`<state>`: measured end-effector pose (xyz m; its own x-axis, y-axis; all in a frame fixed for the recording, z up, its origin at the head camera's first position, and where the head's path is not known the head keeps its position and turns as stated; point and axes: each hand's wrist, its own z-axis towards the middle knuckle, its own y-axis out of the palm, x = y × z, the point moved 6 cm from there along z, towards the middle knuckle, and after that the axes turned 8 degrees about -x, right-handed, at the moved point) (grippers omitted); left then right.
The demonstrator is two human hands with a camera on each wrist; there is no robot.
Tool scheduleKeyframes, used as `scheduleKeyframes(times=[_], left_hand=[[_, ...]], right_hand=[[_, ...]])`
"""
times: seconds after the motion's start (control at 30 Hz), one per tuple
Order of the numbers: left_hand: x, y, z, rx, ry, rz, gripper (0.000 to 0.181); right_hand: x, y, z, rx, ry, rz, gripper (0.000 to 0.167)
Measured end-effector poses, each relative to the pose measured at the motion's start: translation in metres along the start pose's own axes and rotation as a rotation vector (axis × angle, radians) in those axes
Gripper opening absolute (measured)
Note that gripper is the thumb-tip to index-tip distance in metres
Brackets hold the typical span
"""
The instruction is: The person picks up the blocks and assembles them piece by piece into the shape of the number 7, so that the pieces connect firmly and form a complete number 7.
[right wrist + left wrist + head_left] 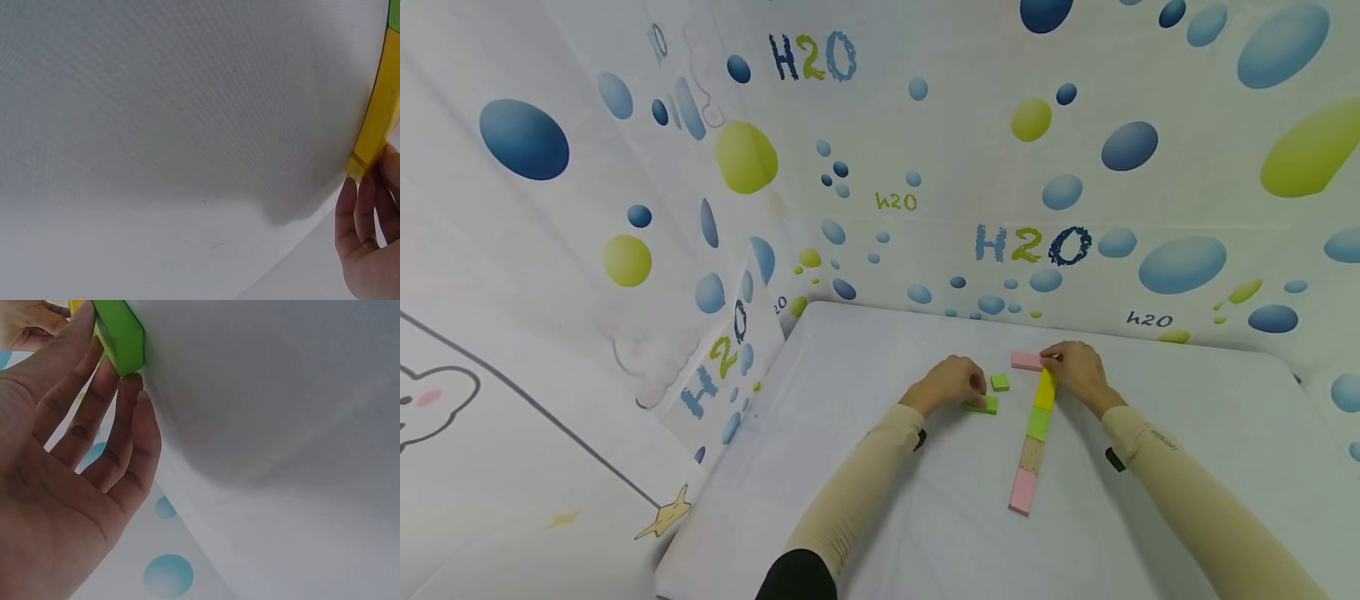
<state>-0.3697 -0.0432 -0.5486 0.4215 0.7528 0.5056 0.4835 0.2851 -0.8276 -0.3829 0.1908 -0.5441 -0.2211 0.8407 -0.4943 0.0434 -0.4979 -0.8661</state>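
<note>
My left hand (945, 385) pinches a green block (989, 406) between thumb and fingers, low over the white table. A smaller green block (1000, 382) lies just beyond it. My right hand (1077, 372) is at the far end of a yellow block (1046, 389), thumb and fingertips pinching that end in the right wrist view. Toward me from the yellow block run a light green block (1038, 423), a wood-coloured block (1032, 456) and a pink block (1022, 492), end to end. Another pink block (1026, 361) lies crosswise at the far end, partly hidden by my right fingers.
The white-covered table (865, 358) ends at a patterned sheet (925, 250) hanging behind it. A similar sheet (647, 333) hangs along the left side.
</note>
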Motion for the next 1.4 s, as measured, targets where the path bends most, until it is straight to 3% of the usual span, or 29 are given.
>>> scheduleKeyframes(times=[0.93, 1.4], left_hand=[[-0.018, -0.014, 0.005, 0.081, -0.040, 0.020, 0.015], [-0.022, -0.021, 0.008, 0.103, -0.058, 0.010, 0.018]], right_hand=[[0.003, 0.002, 0.002, -0.039, 0.058, -0.002, 0.024], [0.001, 0.001, 0.001, -0.018, 0.051, -0.009, 0.023]])
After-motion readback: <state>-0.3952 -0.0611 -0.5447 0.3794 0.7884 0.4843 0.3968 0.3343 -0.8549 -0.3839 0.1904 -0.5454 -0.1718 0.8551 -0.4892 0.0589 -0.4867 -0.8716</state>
